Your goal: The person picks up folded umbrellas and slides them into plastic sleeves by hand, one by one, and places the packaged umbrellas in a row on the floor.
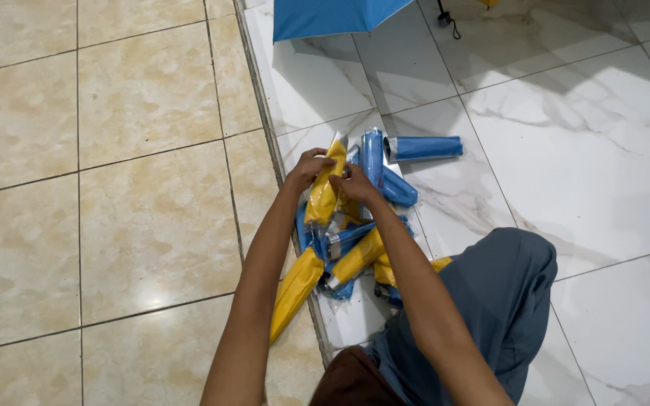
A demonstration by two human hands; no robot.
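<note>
Both hands, left hand (pixel 306 167) and right hand (pixel 355 183), are gripping a yellow folded umbrella (pixel 326 188), its long axis running near-vertical, tip pointing away, above a pile of folded umbrellas (pixel 355 252) on the floor (pixel 566 128). The forearms are hiding part of the pile, and an open blue umbrella (pixel 332 15) is being cut off at the top edge.

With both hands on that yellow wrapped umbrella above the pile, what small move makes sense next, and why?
Probably lift the yellow folded umbrella clear of the pile of yellow and blue folded umbrellas. The left hand grips its upper part and the right hand pinches it from the side, while its lower end seems to sit among the others.
</note>
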